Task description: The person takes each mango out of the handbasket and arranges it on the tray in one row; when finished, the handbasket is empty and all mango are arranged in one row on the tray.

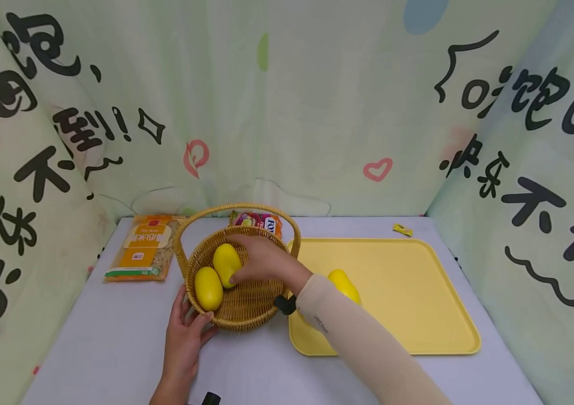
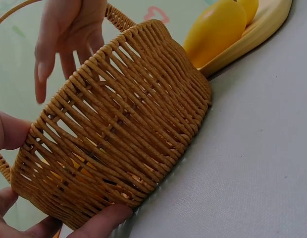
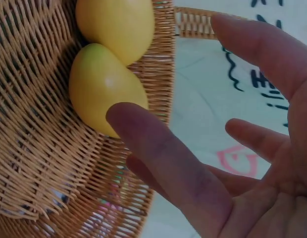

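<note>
"A pale curtain (image 1: 317,112) hangs behind the table (image 1: 110,349). Who's got the basket (image 2: 124,116)?"
"The left hand (image 1: 184,332) grips its near left side, maybe so it won't slide."
"The right hand (image 1: 264,259)?"
"Over it, fingers apart, holding nothing. Two yellow fruits (image 1: 209,288) sit inside."
"Any room?"
"In front. The tray (image 1: 408,304) edge is just right of it."

I see the right hand (image 3: 262,203), fingers apart, one fingertip (image 3: 125,115) overlapping the lower yellow fruit (image 3: 99,84); can't tell if touching. Upper yellow fruit (image 3: 116,27) sits against it, both inside the wicker basket (image 3: 34,124). Pale backdrop (image 3: 198,89) beyond, black and pink marks.
</note>
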{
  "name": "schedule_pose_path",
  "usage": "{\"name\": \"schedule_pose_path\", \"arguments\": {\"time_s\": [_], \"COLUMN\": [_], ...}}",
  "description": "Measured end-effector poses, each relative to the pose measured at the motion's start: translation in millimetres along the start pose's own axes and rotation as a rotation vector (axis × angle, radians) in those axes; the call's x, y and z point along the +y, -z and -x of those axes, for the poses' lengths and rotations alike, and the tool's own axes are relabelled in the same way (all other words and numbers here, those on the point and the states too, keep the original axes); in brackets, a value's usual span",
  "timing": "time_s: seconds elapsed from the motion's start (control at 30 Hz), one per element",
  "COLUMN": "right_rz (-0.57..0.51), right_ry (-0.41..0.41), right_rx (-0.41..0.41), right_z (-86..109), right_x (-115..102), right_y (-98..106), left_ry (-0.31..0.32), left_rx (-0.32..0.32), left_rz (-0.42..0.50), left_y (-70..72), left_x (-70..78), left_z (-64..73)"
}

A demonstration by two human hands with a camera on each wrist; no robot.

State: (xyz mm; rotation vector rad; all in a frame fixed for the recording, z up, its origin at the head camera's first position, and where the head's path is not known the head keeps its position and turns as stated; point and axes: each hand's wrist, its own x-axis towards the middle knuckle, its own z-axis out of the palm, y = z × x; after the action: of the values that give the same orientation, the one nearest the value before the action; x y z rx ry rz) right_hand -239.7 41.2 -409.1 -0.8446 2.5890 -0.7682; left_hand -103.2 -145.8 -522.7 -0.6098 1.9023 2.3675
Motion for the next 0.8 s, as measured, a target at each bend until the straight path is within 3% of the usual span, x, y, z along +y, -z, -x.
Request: {"name": "schedule_pose_path", "arguments": {"time_s": [0.33, 0.53, 0.8], "right_rz": [0.123, 0.173, 0.190], "right_ry": [-0.089, -0.121, -0.185], "right_rx": [-0.114, -0.174, -0.195], "right_z": [-32.7, -40.1, -45.8], "right_x": [-12.3, -11.6, -8.9], "right_y": [-22.1, -29.1, -36.5], "left_ry": [0.012, 0.012, 0.008], "left_rx": [0.007, 0.003, 0.005], "left_rz": [0.002, 0.001, -0.008], "left_y": [0.9, 0.6, -0.5], "left_x": [0.7, -0.9, -0.5], "left_z": [-1.7, -1.4, -0.6]}}
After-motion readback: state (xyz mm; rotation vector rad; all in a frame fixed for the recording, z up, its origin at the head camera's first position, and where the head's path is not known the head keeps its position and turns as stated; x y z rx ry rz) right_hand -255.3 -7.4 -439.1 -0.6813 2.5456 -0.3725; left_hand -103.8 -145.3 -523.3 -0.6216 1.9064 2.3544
